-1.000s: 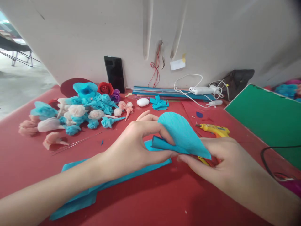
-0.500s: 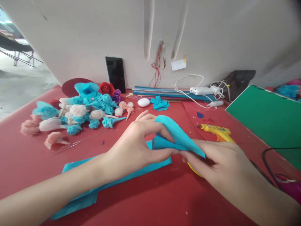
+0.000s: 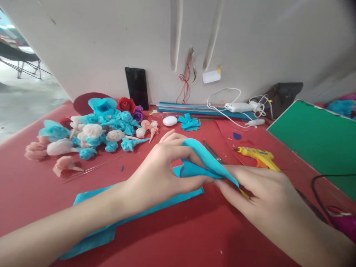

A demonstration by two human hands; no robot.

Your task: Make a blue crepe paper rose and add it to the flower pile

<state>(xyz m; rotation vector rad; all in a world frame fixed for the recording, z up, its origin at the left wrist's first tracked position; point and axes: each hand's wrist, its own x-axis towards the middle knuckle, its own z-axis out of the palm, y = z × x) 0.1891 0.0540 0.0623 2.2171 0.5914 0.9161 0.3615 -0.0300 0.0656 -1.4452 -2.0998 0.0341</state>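
My left hand [image 3: 164, 167] pinches a folded piece of blue crepe paper [image 3: 201, 154] between thumb and fingers, above the table. At the paper's right edge, the thumb and fingers of my right hand [image 3: 261, 189] are closed on it too, close to my left thumb tip. A pair of scissors [image 3: 213, 151] is partly hidden by my right hand; its dark blades point away behind the paper, and a bit of yellow handle shows under the fingers. A longer folded strip of blue crepe paper [image 3: 96, 243] lies beneath my left forearm.
Crepe paper flowers [image 3: 93, 130] are heaped at the left on the red table [image 3: 167, 237]. Blue scraps [image 3: 189, 122] and a white egg-shaped object [image 3: 170, 121] lie behind my hands. A yellow glue gun [image 3: 257, 155], a green board [image 3: 314, 137] and white cables [image 3: 241, 107] occupy the right side.
The scissors have shifted within my right hand's grip, so their blades now show behind the paper. The paper's raised edge has dropped slightly. My left hand has hardly moved.
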